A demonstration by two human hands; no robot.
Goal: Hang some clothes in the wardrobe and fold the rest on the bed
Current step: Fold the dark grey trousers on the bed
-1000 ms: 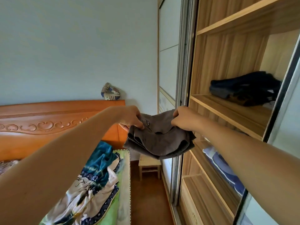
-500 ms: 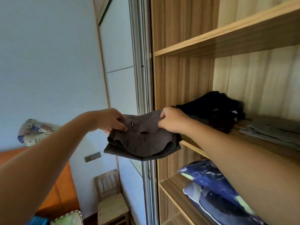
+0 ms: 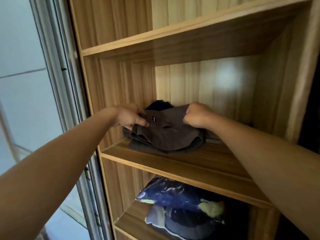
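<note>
Now, head view only. Folded brown garment on the shelf, toward its left end and close to its front edge, lower folds seemingly resting on the board. Pinched at the top layer by left hand, thumb over the fold beside a small label. Gripped at the opposite top corner by right hand, fingers curled into the cloth. Hands apart, one at either end of the garment, both above the shelf at about equal reach, neither clearly nearer. Long axis running left to right along the shelf front, directly between the hands and hanging just below them. Further back on the shelf, dark clothes; touching or only close, cannot tell. Toward the shelf's right, a grey edge showing under the right wrist. Under the shelf, a blue bundle. Left of the shelf, a sliding door. Probably at the point of release: calls for both grips loosened, then arms drawn back over the shelf front without dragging the top layer along.
</note>
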